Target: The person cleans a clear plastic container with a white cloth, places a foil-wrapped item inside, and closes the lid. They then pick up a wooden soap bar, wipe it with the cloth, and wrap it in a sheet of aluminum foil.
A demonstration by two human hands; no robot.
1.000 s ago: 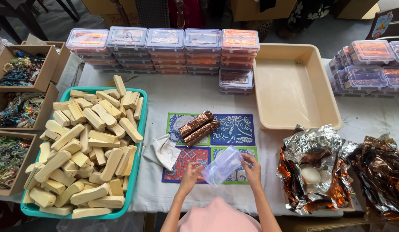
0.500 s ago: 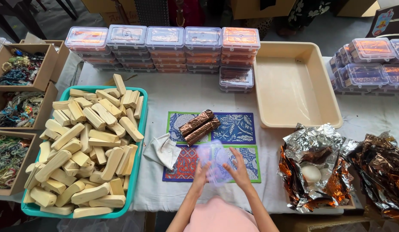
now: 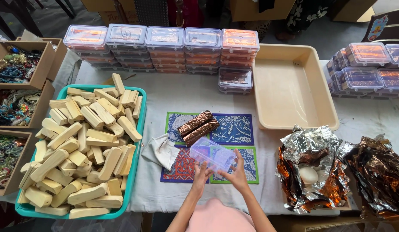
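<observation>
Both hands hold a small clear plastic box (image 3: 212, 153) over the patterned cloth mats (image 3: 233, 129) at the table's near edge. My left hand (image 3: 201, 176) grips its near left corner and my right hand (image 3: 238, 174) its near right side. Two foil-wrapped brown bars (image 3: 198, 126) lie side by side on the mats just beyond the box. A crumpled white cloth (image 3: 163, 150) lies left of my left hand.
A teal crate (image 3: 137, 165) piled with pale wooden blocks stands at left. An empty beige tray (image 3: 289, 88) sits at back right. Stacks of clear lidded boxes (image 3: 165, 43) line the back. Crumpled foil sheets (image 3: 315, 167) with white round pieces lie at right. Cardboard boxes of beads (image 3: 19, 68) stand far left.
The clear box has moved from near my right hand to the middle of the mats. Both hands have closed in on it and now hold it together.
</observation>
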